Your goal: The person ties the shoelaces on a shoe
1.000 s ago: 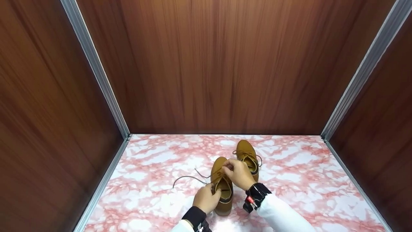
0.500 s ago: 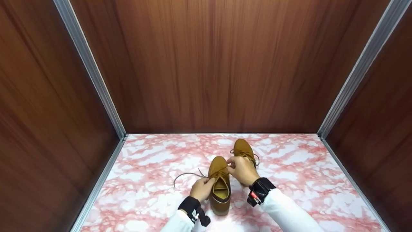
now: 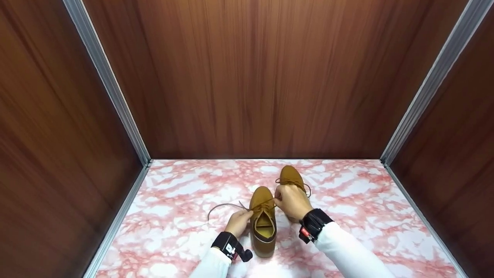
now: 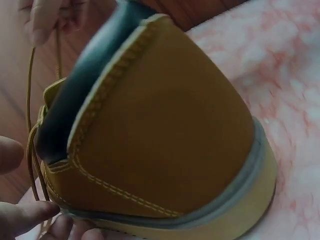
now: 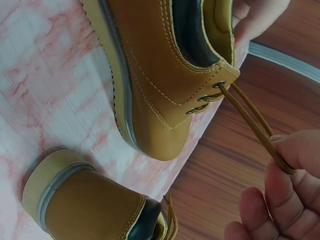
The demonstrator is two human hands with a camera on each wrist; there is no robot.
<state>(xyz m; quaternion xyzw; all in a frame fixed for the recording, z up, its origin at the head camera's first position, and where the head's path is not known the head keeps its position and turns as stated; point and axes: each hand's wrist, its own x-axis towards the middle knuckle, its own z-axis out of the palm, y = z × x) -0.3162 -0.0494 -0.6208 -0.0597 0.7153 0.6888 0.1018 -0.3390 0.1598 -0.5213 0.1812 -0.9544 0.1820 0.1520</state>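
Note:
A tan lace-up shoe stands upright on the marbled surface, its toe pointing away. My right hand, to the right of its toe, pinches a loop of brown shoelace between thumb and forefinger. That loop is stretched taut from the top eyelets in the right wrist view. My left hand is at the shoe's left side by the eyelets. Its fingertips pinch the lace low against the shoe, though the exact contact is partly hidden. Free lace curves out to the left.
A second tan shoe with tied laces stands behind and right, partly covered by my right hand. Wood-grain panels enclose the back and both sides. The pink and white surface extends around the shoes.
My right hand has moved right, away from the shoe's tongue, drawing out the lace. My left hand has shifted slightly up and left along the shoe's side.

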